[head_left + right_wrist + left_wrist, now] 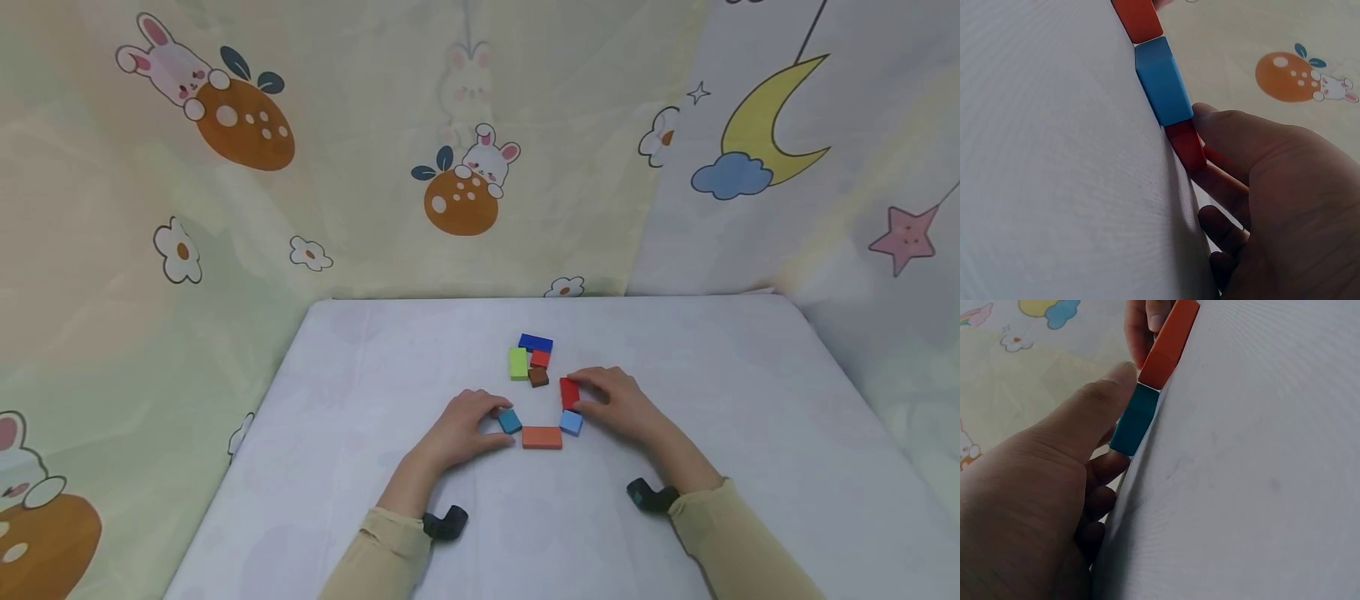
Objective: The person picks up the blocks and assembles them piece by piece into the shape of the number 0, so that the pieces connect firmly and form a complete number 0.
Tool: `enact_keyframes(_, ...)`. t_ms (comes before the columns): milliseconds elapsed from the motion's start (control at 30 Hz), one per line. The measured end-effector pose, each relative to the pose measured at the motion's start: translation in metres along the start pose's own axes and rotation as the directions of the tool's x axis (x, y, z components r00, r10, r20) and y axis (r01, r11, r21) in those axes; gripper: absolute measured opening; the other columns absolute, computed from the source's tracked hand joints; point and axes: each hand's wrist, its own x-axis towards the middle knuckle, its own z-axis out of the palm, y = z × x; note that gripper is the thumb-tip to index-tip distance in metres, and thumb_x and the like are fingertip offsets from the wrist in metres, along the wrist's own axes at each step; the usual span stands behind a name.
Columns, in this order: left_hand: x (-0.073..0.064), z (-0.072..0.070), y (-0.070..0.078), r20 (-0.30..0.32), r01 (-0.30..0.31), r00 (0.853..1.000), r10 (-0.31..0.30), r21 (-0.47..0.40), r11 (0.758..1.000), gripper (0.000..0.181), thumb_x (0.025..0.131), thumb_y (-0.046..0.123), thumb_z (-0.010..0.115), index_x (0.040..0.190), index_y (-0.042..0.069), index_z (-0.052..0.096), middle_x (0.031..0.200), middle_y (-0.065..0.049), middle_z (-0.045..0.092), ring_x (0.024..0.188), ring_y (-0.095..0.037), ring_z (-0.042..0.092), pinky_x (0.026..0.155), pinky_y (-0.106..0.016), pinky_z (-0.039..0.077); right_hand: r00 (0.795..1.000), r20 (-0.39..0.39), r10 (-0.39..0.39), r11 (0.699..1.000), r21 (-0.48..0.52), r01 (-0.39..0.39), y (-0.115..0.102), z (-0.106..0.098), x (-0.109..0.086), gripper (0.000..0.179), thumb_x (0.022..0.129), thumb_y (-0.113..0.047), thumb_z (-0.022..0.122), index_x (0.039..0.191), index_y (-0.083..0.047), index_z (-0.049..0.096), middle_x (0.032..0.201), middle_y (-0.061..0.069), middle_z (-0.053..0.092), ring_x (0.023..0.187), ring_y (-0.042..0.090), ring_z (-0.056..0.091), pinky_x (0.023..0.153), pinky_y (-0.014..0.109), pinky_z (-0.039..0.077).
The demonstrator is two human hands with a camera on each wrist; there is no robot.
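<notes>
My left hand (463, 427) holds a teal block (510, 421) between thumb and index finger, at the left end of a curved row of blocks on the table. To its right lies an orange block (542, 438), then a light blue block (571, 423) set at a slant. Above the light blue one, my right hand (618, 404) pinches a red rectangular block (569, 393) lengthwise, index finger at its far end and thumb at its near end. In the right wrist view, the thumb tip is right where the red block meets the light blue block (1165, 81).
Farther back sits a small group: a dark blue block (536, 342), a lime green block (518, 364), a small red block (540, 358) and a brown block (538, 377). A white cloth covers the table (360, 375). Printed curtains (360, 150) hang behind and at the sides.
</notes>
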Motion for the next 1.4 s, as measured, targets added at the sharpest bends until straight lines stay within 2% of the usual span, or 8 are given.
enact_keyframes(200,0.005,-0.001,-0.006,-0.018,0.039,0.999,-0.041,-0.096,0.995,0.044,0.092,0.055,0.061,0.13,0.031,0.06,0.107,0.014,0.061,0.108,-0.009,0.052,0.1,-0.035,0.048,1.0,0.001,0.001,1.0,0.011,-0.001,0.002,0.0,0.0,0.051,0.09,-0.035,0.071,0.138,-0.033,0.054,0.142,0.001,0.055,0.133,0.028,0.043,0.106,0.061,0.04)
enact_keyframes(333,0.015,-0.007,-0.012,-0.064,0.114,0.99,-0.126,-0.158,0.981,0.046,0.092,0.058,0.06,0.129,0.032,0.061,0.11,0.012,0.062,0.11,-0.011,0.054,0.101,-0.037,0.049,1.0,-0.004,-0.001,1.0,0.014,0.001,0.002,0.001,0.0,0.052,0.089,-0.034,0.072,0.138,-0.032,0.055,0.141,0.001,0.055,0.132,0.028,0.043,0.106,0.061,0.04)
enact_keyframes(433,0.027,-0.013,-0.016,-0.09,0.166,0.979,-0.181,-0.154,0.974,0.05,0.09,0.061,0.06,0.131,0.031,0.06,0.124,0.009,0.061,0.122,-0.014,0.053,0.108,-0.041,0.045,1.0,-0.009,-0.004,1.0,0.013,0.004,0.002,0.0,-0.001,0.052,0.089,-0.034,0.072,0.138,-0.032,0.055,0.14,0.001,0.056,0.132,0.028,0.044,0.107,0.061,0.039)
enact_keyframes(533,0.042,-0.017,-0.019,-0.08,0.192,0.976,-0.202,-0.114,0.975,0.059,0.088,0.062,0.062,0.137,0.031,0.056,0.14,0.005,0.055,0.136,-0.018,0.045,0.114,-0.045,0.039,1.0,-0.011,-0.004,1.0,0.009,0.004,0.001,0.0,-0.001,0.052,0.088,-0.035,0.072,0.137,-0.031,0.056,0.14,0.002,0.056,0.131,0.028,0.044,0.107,0.061,0.038)
enact_keyframes(733,0.07,-0.021,-0.021,-0.045,0.184,0.982,-0.182,0.041,0.982,0.074,0.084,0.063,0.066,0.147,0.029,0.046,0.15,-0.001,0.046,0.141,-0.025,0.038,0.117,-0.047,0.034,1.0,0.001,0.011,1.0,0.02,-0.011,0.001,-0.001,0.0,0.052,0.089,-0.035,0.072,0.138,-0.032,0.055,0.141,0.001,0.056,0.132,0.028,0.044,0.106,0.059,0.041)
enact_keyframes(900,0.084,-0.022,-0.02,-0.024,0.165,0.986,-0.164,0.1,0.981,0.079,0.082,0.062,0.069,0.149,0.028,0.043,0.151,-0.004,0.044,0.14,-0.027,0.038,0.117,-0.047,0.033,1.0,0.01,0.018,0.999,0.029,-0.018,0.001,-0.001,0.0,0.052,0.09,-0.035,0.071,0.138,-0.034,0.055,0.141,0.0,0.055,0.132,0.028,0.043,0.104,0.058,0.043)
enact_keyframes(1200,0.09,-0.03,-0.014,0.042,0.174,0.983,-0.18,0.123,0.977,0.076,0.082,0.059,0.071,0.149,0.036,0.042,0.15,-0.002,0.042,0.138,-0.025,0.036,0.116,-0.048,0.033,1.0,0.007,0.025,0.999,0.03,-0.026,0.001,0.0,0.0,0.053,0.088,-0.036,0.073,0.138,-0.034,0.055,0.14,0.0,0.055,0.131,0.028,0.043,0.103,0.058,0.044)
enact_keyframes(1400,0.094,-0.026,-0.018,0.005,0.158,0.987,-0.16,0.13,0.979,0.069,0.083,0.058,0.071,0.144,0.035,0.049,0.147,-0.002,0.045,0.135,-0.025,0.038,0.115,-0.047,0.034,1.0,-0.001,0.007,1.0,0.031,-0.007,0.002,-0.001,0.0,0.052,0.089,-0.036,0.072,0.138,-0.035,0.055,0.139,-0.001,0.056,0.13,0.027,0.044,0.102,0.057,0.045)
